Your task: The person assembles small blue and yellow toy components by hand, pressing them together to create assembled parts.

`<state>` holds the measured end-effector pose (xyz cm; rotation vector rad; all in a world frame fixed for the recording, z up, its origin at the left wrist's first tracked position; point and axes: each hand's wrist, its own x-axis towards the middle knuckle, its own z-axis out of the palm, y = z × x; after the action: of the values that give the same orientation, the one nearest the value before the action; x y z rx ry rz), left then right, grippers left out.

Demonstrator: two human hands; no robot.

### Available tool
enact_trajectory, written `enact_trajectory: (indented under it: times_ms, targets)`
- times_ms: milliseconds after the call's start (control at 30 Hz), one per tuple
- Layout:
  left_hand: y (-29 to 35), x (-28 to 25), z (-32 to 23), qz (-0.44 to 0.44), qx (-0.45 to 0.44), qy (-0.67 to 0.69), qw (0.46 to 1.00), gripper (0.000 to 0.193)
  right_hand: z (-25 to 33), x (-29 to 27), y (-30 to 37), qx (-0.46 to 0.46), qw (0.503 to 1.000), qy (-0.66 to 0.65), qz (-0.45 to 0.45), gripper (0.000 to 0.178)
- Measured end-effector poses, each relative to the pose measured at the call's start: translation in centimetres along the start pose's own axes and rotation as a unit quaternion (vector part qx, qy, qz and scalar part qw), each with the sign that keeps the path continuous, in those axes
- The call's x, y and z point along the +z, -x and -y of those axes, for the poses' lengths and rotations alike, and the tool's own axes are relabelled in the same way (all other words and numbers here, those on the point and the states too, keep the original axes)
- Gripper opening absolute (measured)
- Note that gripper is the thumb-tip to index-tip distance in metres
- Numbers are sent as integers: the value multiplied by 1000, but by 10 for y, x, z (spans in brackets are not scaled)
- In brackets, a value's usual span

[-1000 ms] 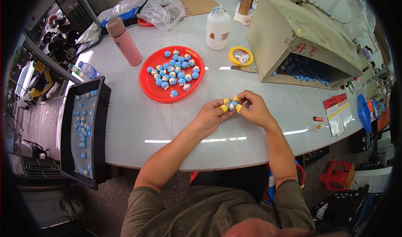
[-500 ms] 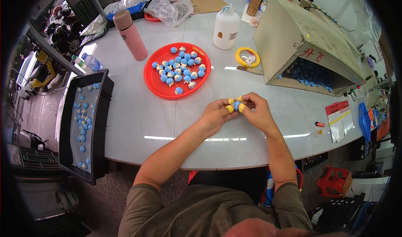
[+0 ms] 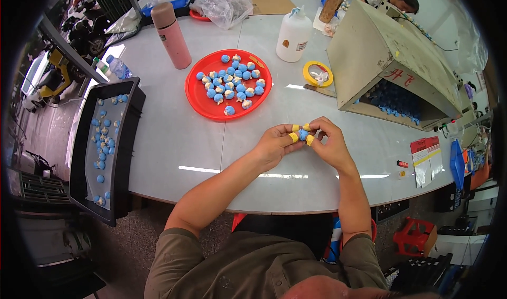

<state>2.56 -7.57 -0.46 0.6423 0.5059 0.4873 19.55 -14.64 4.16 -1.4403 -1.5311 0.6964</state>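
A small blue ball-shaped piece [image 3: 303, 135] is pinched between both hands above the grey table [image 3: 211, 156]. My left hand [image 3: 275, 145] grips it from the left, with yellow tape on the thumb and index fingertips. From the right, my right hand [image 3: 332, 143] closes on the same piece, its thumb and index tips also wrapped in yellow. The fingers hide part of the piece. Beyond my left hand lies a round red tray [image 3: 193, 99] holding several blue-and-cream balls [image 3: 229, 110] of similar size.
A black bin [image 3: 129, 156] with more balls stands at the left edge. Behind the red tray is a pink flask [image 3: 174, 43]. A white bottle [image 3: 294, 35], a yellow tape roll [image 3: 308, 81], a knife [image 3: 319, 90] and a beige metal box [image 3: 364, 77] stand or lie farther right. Another person [image 3: 404, 2] sits behind the box.
The view has shifted slightly, so the table things appear a little to the right. My right fingers have spread a little around the piece; both hands keep hold of it.
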Motion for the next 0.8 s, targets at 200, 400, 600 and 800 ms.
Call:
enact_trajectory:
  times_ms: [200,400,600,800]
  targets:
    - [-1,1,0,0,-1,-3,1000,27,1,0,0,-11,1000,3,-2,19]
    - [1,1,1,-3,6,-18,1000,26,-1,2,1,-20,1000,11,-2,21]
    - [-1,1,4,-8,8,-4,1000,25,2,3,2,-35,999,23,-10,21]
    - [-3,-2,8,-17,63,-55,996,24,-2,1,2,-26,1000,8,-1,18]
